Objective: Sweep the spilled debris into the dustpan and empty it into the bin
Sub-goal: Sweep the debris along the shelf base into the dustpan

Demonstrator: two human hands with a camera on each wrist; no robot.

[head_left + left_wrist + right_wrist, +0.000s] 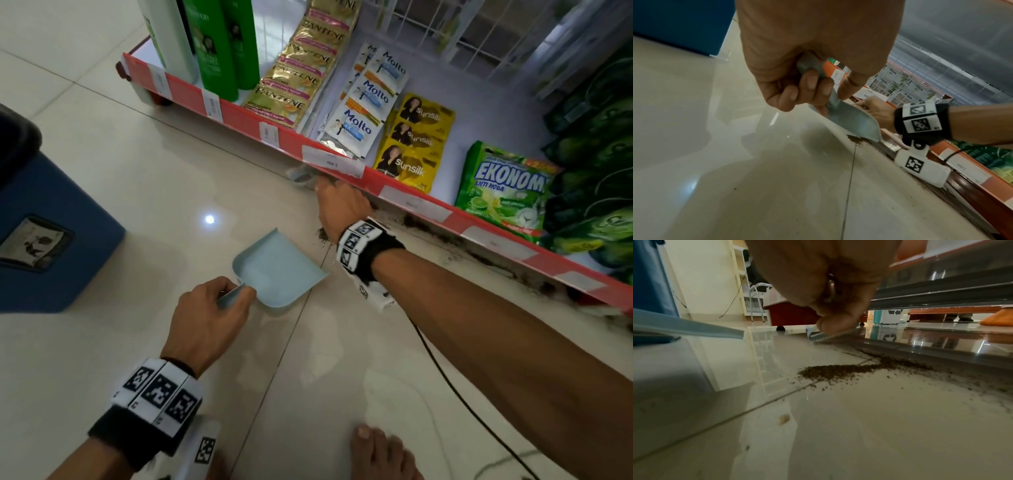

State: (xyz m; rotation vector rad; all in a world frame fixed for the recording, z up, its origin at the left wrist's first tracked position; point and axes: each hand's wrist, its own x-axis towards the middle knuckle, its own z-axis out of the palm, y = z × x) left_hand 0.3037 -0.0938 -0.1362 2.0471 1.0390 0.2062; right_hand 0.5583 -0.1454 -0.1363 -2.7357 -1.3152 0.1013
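At mid-frame, the debris [849, 369] lies between the dustpan [279, 265] (left hand [209, 322] gripping its handle) and the right hand [340, 209], apparently pinching a small brush [830, 335].

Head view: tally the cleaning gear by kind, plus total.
dustpan: 1
brush: 1
bin: 1
Total: 3

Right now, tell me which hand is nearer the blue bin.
Left. The left hand grips the dustpan handle, nearest the blue bin; the right hand reaches the shelf edge, farther away.
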